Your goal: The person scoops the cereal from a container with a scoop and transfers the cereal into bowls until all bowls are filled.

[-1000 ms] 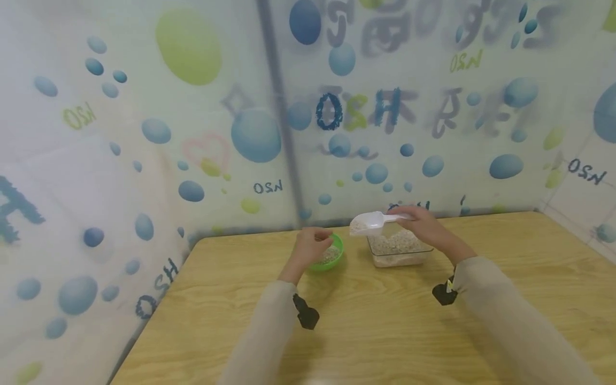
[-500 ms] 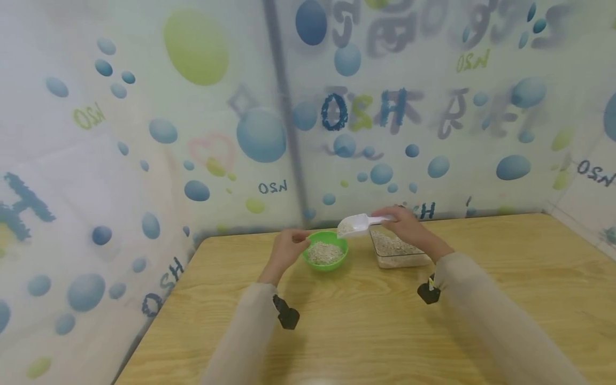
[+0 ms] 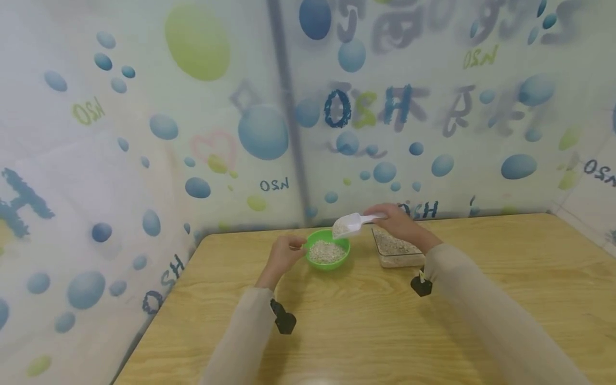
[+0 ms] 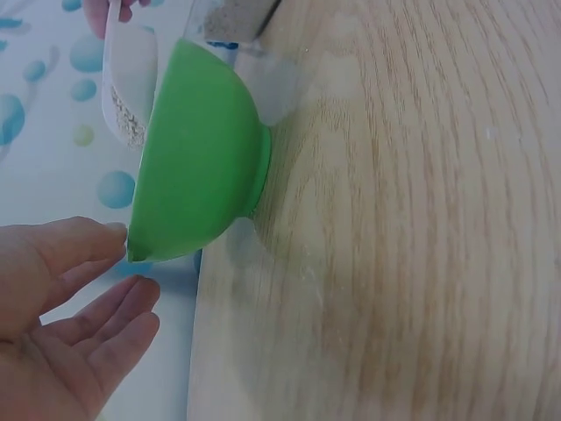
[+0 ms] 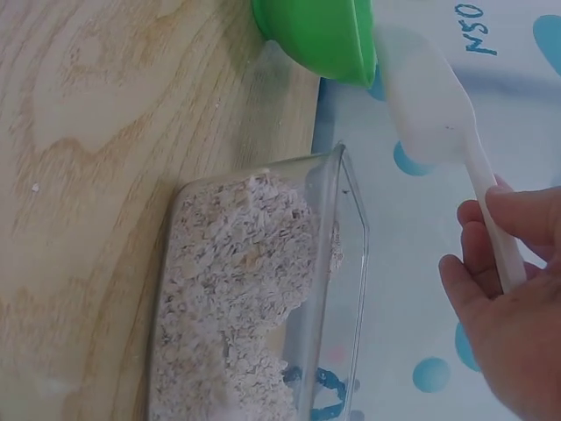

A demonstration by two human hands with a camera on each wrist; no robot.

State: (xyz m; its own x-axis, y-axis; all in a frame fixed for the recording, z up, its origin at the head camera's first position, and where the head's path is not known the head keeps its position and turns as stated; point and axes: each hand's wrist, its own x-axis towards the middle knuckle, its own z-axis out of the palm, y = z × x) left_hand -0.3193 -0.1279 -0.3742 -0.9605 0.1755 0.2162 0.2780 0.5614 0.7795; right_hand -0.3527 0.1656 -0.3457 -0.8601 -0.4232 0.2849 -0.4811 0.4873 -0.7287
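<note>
My right hand grips the handle of a white scoop, its fingers and thumb around it in the right wrist view. The scoop's mouth tilts over the rim of a green bowl, with pale flakes like oats at its front. More flakes fill much of the bowl. At the bowl's left, my left hand has one fingertip at the rim; the other fingers are loose and apart from it in the left wrist view.
Right of the bowl stands a clear rectangular container of flakes, under my right forearm. The wooden table ends at a wall sheet with printed bubbles. A few crumbs lie on the wood.
My right hand has carried the scoop left, from above the container to over the bowl, and tipped it downward. My left hand has drawn back left from over the bowl to its rim.
</note>
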